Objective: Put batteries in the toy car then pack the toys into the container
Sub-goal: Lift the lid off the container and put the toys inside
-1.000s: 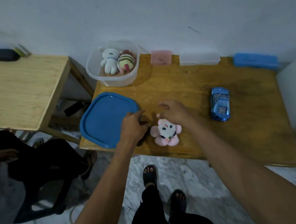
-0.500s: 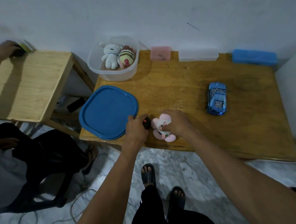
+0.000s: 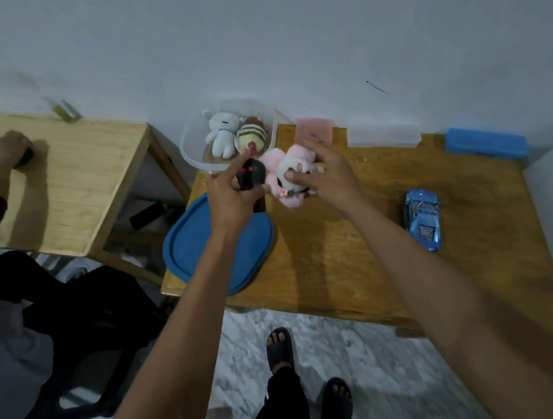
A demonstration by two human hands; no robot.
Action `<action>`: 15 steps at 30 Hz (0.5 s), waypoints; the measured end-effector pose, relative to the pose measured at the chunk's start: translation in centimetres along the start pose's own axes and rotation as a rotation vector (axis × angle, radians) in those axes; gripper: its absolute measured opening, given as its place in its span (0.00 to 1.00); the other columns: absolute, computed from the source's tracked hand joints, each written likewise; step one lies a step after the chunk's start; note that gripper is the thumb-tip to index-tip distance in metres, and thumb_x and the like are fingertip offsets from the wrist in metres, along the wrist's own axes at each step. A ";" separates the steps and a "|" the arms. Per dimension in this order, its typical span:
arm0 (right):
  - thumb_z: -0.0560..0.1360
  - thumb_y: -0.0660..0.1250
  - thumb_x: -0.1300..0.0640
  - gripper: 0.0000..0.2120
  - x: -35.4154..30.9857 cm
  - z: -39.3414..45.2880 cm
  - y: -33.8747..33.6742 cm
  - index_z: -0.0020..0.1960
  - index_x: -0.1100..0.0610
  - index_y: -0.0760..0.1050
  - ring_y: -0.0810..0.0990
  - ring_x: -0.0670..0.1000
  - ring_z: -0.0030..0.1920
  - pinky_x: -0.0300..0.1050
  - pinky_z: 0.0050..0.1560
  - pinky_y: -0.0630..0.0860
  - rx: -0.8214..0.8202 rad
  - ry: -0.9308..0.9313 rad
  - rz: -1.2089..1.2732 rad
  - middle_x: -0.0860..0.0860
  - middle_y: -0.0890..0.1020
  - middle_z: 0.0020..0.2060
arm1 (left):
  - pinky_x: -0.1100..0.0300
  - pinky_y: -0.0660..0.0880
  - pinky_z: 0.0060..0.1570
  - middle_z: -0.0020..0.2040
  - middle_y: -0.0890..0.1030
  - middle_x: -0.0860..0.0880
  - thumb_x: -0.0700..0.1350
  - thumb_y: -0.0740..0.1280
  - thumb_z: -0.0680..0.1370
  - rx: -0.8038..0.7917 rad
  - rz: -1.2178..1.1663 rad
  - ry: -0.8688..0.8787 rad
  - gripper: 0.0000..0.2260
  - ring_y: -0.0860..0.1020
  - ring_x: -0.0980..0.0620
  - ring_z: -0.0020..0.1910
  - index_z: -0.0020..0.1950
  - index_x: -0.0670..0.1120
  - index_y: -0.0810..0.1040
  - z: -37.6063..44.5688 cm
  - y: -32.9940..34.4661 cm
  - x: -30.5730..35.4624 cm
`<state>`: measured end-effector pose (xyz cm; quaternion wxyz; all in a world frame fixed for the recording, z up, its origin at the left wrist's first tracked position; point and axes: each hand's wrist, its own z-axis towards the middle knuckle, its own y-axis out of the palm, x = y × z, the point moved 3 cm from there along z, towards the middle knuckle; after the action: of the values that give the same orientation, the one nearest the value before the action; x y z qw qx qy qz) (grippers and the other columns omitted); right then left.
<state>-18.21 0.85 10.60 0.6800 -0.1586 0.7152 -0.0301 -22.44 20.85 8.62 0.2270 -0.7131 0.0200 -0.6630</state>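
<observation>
My left hand (image 3: 230, 197) grips a black remote control (image 3: 251, 178) with red buttons, lifted above the table. My right hand (image 3: 325, 174) holds a pink and white plush toy (image 3: 290, 174) in the air right beside the remote. Both are close to the clear plastic container (image 3: 195, 156) at the table's back left corner, which holds a white plush (image 3: 222, 135) and a striped plush (image 3: 253, 135). The blue toy car (image 3: 423, 219) stands on the wooden table (image 3: 357, 252) to the right, away from both hands.
A blue lid (image 3: 198, 250) lies at the table's front left. A pink box (image 3: 314, 129), a clear box (image 3: 383, 136) and a blue box (image 3: 484, 142) line the back edge. Another person's hand (image 3: 6, 151) rests on the lighter side table (image 3: 73, 181) at left.
Both hands rose from the table's front edge and moved back toward the container, carrying the remote and the pink plush. The other person's hand slid nearer on the side table.
</observation>
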 end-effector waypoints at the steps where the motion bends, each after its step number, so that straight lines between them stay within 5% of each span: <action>1: 0.69 0.80 0.53 0.33 -0.9 1.3 0.7 0.72 0.48 0.74 0.77 0.51 0.65 0.60 0.57 0.82 -0.005 -0.012 0.007 0.45 0.75 0.66 | 0.51 0.83 0.54 0.61 0.82 0.48 0.46 0.82 0.66 0.002 -0.040 0.007 0.31 0.82 0.48 0.57 0.67 0.56 0.80 1.3 -0.8 0.4; 5: 0.67 0.81 0.53 0.38 -2.7 7.1 3.7 0.74 0.45 0.71 0.78 0.52 0.65 0.60 0.59 0.81 -0.055 0.003 0.039 0.49 0.75 0.69 | 0.56 0.81 0.57 0.60 0.83 0.47 0.38 0.82 0.66 -0.026 -0.107 0.014 0.33 0.82 0.51 0.56 0.70 0.47 0.78 6.9 -3.8 0.5; 9: 0.66 0.81 0.57 0.42 -2.5 12.5 6.6 0.75 0.43 0.68 0.77 0.53 0.66 0.60 0.62 0.79 -0.106 0.053 0.052 0.51 0.74 0.71 | 0.66 0.78 0.55 0.60 0.81 0.51 0.42 0.83 0.66 -0.105 0.021 0.058 0.34 0.80 0.57 0.53 0.71 0.50 0.77 12.9 -6.1 -0.9; 15: 0.68 0.80 0.62 0.39 0.8 17.5 9.2 0.75 0.46 0.70 0.77 0.53 0.65 0.57 0.64 0.78 -0.088 0.131 -0.063 0.52 0.75 0.70 | 0.48 0.79 0.60 0.53 0.81 0.49 0.33 0.80 0.67 -0.296 0.165 0.009 0.29 0.78 0.48 0.53 0.67 0.48 0.80 20.0 -6.1 -5.0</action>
<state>-2.72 12.39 6.12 0.6229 -0.2085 0.7534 -0.0303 -5.60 33.89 5.67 0.1730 -0.7317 0.1770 -0.6351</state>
